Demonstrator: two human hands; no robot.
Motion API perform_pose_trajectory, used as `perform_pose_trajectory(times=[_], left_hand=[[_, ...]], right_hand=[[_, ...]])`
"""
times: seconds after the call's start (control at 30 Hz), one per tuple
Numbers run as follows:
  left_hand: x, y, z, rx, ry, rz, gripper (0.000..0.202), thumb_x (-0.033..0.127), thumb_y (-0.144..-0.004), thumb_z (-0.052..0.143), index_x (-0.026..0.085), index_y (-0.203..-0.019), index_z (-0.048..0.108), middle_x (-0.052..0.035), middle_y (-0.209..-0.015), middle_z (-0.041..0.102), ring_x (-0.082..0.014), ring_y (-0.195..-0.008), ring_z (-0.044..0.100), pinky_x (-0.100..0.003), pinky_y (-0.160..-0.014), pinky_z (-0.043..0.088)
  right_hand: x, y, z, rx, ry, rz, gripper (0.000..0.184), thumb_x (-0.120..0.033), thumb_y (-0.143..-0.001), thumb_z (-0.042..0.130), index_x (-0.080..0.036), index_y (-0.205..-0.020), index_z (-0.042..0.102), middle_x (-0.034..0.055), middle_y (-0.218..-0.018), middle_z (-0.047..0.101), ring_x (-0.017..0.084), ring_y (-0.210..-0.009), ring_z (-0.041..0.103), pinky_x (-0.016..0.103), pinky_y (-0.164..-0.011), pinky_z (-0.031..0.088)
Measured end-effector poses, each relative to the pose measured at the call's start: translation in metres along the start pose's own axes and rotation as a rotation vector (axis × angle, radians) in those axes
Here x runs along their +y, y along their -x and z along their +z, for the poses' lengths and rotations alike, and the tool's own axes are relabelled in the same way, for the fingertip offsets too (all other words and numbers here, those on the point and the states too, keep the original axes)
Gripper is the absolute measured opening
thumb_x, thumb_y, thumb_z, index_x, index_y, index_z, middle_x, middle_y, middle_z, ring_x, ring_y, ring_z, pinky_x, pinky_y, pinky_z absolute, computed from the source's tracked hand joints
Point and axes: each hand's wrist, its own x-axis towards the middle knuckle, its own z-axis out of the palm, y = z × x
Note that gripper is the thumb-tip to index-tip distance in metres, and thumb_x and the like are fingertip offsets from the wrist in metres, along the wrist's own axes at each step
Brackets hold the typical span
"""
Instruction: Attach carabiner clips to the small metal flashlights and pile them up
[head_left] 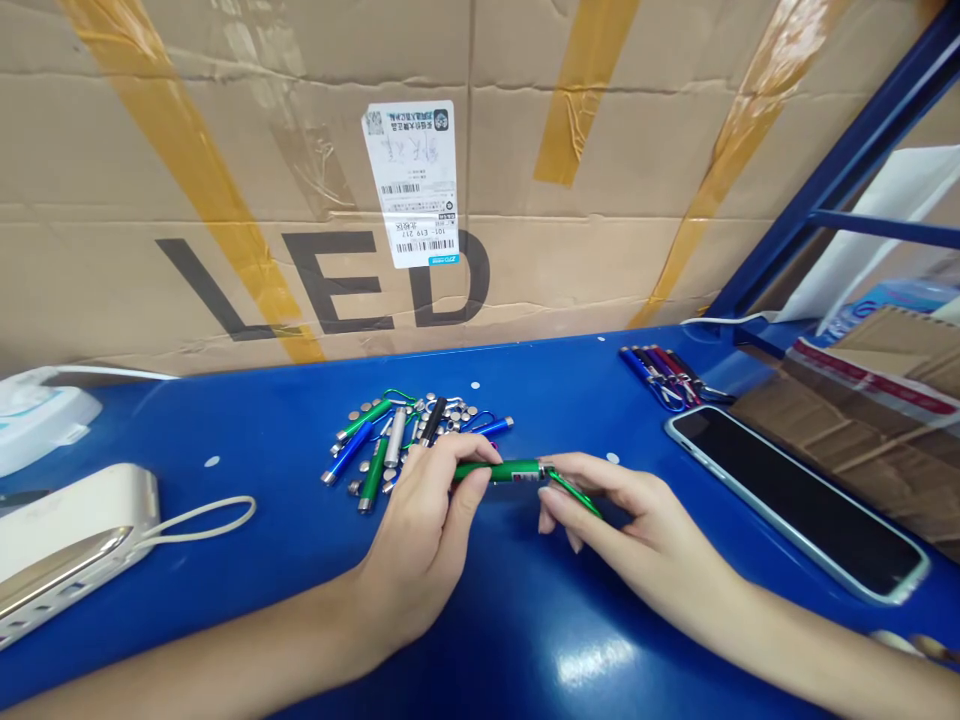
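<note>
My left hand (427, 525) is closed on the barrel of a small green keychain torch (508, 470), held just above the blue table (300, 600). My right hand (622, 515) pinches the torch's other end, where a green clip (577, 492) hangs. Just behind the hands lies a pile of small torches (390, 440) in green, blue, silver and black, mixed with several button cell batteries (450, 410).
A row of finished torches (664, 372) lies at the back right. A phone (802, 500) lies face up on the right. A white power bank with a loop cord (75, 540) sits at the left. A large cardboard box marked LED (337, 200) stands behind the table.
</note>
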Motion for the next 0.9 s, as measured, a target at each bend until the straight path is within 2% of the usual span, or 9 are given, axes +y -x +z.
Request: perform_pose_trajectory(times=[0.13,0.23,0.3,0.43,0.53,0.63,0.73,0.8,0.9], left_hand=[[0.0,-0.002,0.002,-0.038,-0.055,-0.001,0.015,0.016,-0.093,0.035,0.024,-0.101,0.044,0.0005,-0.094,0.053,-0.0142,-0.085,0.049,-0.028,-0.074,0.039],[0.001,-0.002,0.002,-0.063,-0.073,0.0,0.015,0.017,-0.093,0.033,0.023,-0.103,0.043,-0.0011,-0.098,0.052,-0.0157,-0.091,0.047,-0.03,-0.08,0.036],[0.002,-0.002,0.003,-0.123,-0.09,0.013,0.014,0.021,-0.094,0.035,0.022,-0.105,0.043,-0.0021,-0.1,0.051,-0.0169,-0.092,0.047,-0.032,-0.082,0.035],[0.002,-0.001,0.004,-0.273,-0.192,0.111,0.013,0.029,-0.093,0.04,0.019,-0.097,0.047,-0.0022,-0.088,0.052,-0.0186,-0.082,0.046,-0.033,-0.073,0.035],[0.002,-0.001,0.004,-0.335,-0.249,0.217,0.018,0.028,-0.095,0.034,0.017,-0.093,0.048,-0.0022,-0.08,0.054,-0.0188,-0.074,0.045,-0.034,-0.068,0.035],[0.002,0.0,0.004,-0.325,-0.216,0.24,0.02,0.024,-0.096,0.028,0.017,-0.1,0.047,-0.003,-0.084,0.057,-0.0181,-0.074,0.048,-0.033,-0.068,0.039],[0.002,0.0,0.003,-0.288,-0.065,0.156,0.019,0.017,-0.094,0.032,0.02,-0.109,0.043,-0.002,-0.097,0.057,-0.0157,-0.086,0.052,-0.029,-0.075,0.042],[0.001,-0.001,0.002,-0.292,0.032,0.119,0.024,0.013,-0.093,0.033,0.023,-0.113,0.041,-0.0004,-0.101,0.056,-0.0133,-0.092,0.052,-0.026,-0.08,0.042],[0.001,-0.002,0.002,-0.298,0.06,0.11,0.025,0.013,-0.093,0.034,0.023,-0.114,0.042,0.0002,-0.1,0.055,-0.0118,-0.091,0.051,-0.024,-0.081,0.041]], right_hand=[[0.002,-0.001,-0.006,0.077,0.168,-0.134,0.028,-0.032,-0.086,0.054,-0.025,-0.112,0.058,0.0005,-0.083,0.063,0.011,-0.067,0.056,0.023,-0.065,0.047],[0.002,0.0,-0.007,0.109,0.22,-0.242,0.028,-0.025,-0.09,0.046,-0.025,-0.116,0.056,0.0025,-0.086,0.061,0.013,-0.075,0.057,0.024,-0.071,0.048],[0.001,0.001,-0.005,0.109,0.218,-0.285,0.03,-0.02,-0.092,0.041,-0.025,-0.119,0.054,0.0027,-0.085,0.06,0.012,-0.075,0.057,0.022,-0.071,0.048],[0.002,0.005,-0.002,0.057,0.197,-0.309,0.032,-0.015,-0.091,0.042,-0.027,-0.12,0.052,0.0003,-0.084,0.06,0.009,-0.072,0.055,0.017,-0.069,0.047],[0.003,0.006,-0.001,0.038,0.177,-0.299,0.03,-0.018,-0.09,0.045,-0.028,-0.118,0.053,0.0008,-0.089,0.061,0.01,-0.077,0.057,0.019,-0.071,0.048],[0.004,0.006,-0.004,0.038,0.186,-0.278,0.027,-0.024,-0.089,0.049,-0.027,-0.116,0.054,0.0023,-0.091,0.061,0.013,-0.08,0.058,0.023,-0.073,0.05],[0.005,0.004,-0.007,0.076,0.239,-0.31,0.03,-0.023,-0.087,0.053,-0.027,-0.117,0.054,0.002,-0.087,0.061,0.012,-0.074,0.058,0.022,-0.068,0.051],[0.006,0.004,-0.009,0.088,0.296,-0.346,0.034,-0.02,-0.086,0.053,-0.027,-0.119,0.053,0.0027,-0.091,0.06,0.011,-0.074,0.059,0.021,-0.066,0.051],[0.01,0.005,-0.011,0.066,0.388,-0.394,0.036,-0.017,-0.087,0.05,-0.027,-0.122,0.052,0.0039,-0.102,0.06,0.013,-0.082,0.06,0.022,-0.071,0.051]])
